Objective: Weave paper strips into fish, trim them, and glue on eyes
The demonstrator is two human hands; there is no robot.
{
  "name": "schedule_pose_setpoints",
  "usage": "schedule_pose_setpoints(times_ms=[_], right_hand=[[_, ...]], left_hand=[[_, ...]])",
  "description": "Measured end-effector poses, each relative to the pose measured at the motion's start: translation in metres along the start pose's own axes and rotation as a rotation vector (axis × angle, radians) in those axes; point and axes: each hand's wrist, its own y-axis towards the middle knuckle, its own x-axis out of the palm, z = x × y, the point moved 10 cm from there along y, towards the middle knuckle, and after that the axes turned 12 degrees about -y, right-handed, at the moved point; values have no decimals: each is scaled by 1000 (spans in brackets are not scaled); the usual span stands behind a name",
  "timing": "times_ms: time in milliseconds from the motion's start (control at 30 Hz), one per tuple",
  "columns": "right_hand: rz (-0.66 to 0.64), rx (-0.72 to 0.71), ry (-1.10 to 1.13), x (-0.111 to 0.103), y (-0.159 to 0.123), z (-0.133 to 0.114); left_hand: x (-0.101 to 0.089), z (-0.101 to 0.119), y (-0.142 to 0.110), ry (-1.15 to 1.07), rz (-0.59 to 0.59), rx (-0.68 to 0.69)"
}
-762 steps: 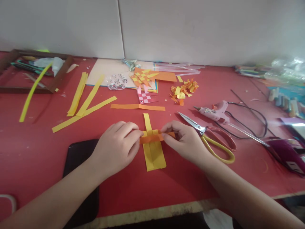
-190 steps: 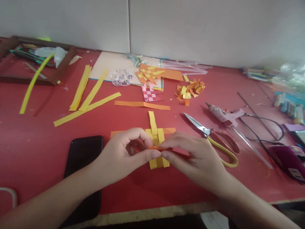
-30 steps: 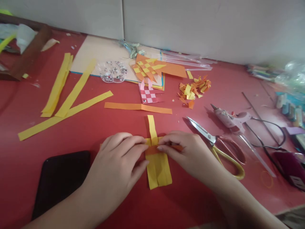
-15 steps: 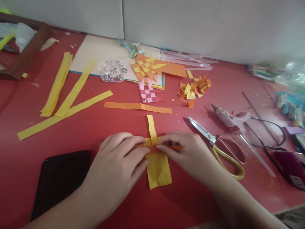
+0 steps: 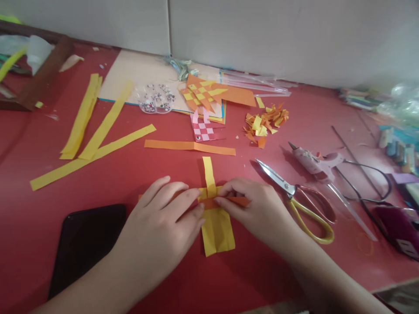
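Under both hands lies an orange paper strip, crossing wide yellow paper strips on the red table. One narrow yellow end is folded away from me above the crossing. My left hand is palm down, with thumb and index fingertips holding the orange strip at the crossing; its other fingers are raised a little apart. Between thumb and fingers, my right hand pinches the same strip just right of the crossing. The strip's left part is mostly hidden beneath my left hand.
A black phone lies left; scissors and a glue gun lie right. Beyond are yellow strips, an orange strip, a pink woven fish, orange woven fish, paper scraps and googly eyes.
The outer fingers of my left hand have lifted and spread slightly. My right hand keeps its pinch, and the paper stays nearly in place; the view has shifted a little.
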Motion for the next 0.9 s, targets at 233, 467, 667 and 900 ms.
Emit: schedule_pose_setpoints(times_ms=[233, 467, 667, 900], right_hand=[[-12, 4, 25, 1, 0, 1], [-23, 25, 54, 1, 0, 3], [-35, 36, 53, 2, -1, 3], [-38, 54, 49, 2, -1, 3]], left_hand=[[-1, -1, -2, 4, 7, 21], [-2, 3, -6, 22, 18, 29], [-1, 7, -6, 41, -5, 48], [0, 8, -8, 25, 11, 40]])
